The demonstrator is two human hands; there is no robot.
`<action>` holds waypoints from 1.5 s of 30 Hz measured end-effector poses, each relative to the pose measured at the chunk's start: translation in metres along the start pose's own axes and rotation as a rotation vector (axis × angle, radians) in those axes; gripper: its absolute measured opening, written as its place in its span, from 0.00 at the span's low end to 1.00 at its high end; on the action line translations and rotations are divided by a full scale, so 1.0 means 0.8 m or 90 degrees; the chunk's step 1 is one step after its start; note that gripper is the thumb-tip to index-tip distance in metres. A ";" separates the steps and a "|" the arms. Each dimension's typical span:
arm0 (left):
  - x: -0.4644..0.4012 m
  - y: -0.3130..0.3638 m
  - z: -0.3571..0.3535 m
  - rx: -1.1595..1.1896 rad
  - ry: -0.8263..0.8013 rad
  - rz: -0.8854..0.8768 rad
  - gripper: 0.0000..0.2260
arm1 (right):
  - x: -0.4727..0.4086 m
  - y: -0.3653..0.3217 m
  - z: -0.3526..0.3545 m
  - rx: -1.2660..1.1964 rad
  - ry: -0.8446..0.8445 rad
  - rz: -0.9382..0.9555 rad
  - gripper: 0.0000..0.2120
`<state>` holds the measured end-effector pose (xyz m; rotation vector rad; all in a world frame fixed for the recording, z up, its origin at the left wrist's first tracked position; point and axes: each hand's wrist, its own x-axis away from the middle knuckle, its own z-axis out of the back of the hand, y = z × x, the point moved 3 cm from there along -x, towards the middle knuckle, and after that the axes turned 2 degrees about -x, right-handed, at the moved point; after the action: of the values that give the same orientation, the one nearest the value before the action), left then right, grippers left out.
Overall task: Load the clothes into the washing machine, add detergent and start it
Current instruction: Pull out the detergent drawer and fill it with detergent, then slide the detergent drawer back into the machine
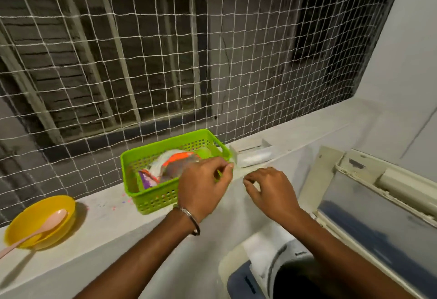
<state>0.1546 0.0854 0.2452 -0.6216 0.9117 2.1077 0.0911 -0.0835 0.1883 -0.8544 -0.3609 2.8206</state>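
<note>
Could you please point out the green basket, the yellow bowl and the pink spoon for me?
green basket point(158, 198): head view, on its perforated front wall.
yellow bowl point(28, 218): head view, on the bare inner wall left of the spoon.
pink spoon point(55, 219): head view, on its scoop inside the bowl.

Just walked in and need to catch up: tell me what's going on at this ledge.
A person stands at a concrete ledge beside an open washing machine. The left hand reaches at the rim of a green basket that holds a colourful packet, fingers pinched; what they pinch is too blurred to tell. The right hand hovers next to it, fingers curled. A yellow bowl with a pink spoon sits further left.
</note>
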 end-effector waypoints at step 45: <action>0.024 0.045 -0.224 0.371 -0.141 0.315 0.09 | 0.064 0.187 -0.010 -0.496 0.215 -0.613 0.11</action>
<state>0.1390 -0.0603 0.1338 0.1529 1.5765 2.1020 0.0392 -0.2133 0.1134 -0.8951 -1.4008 1.5879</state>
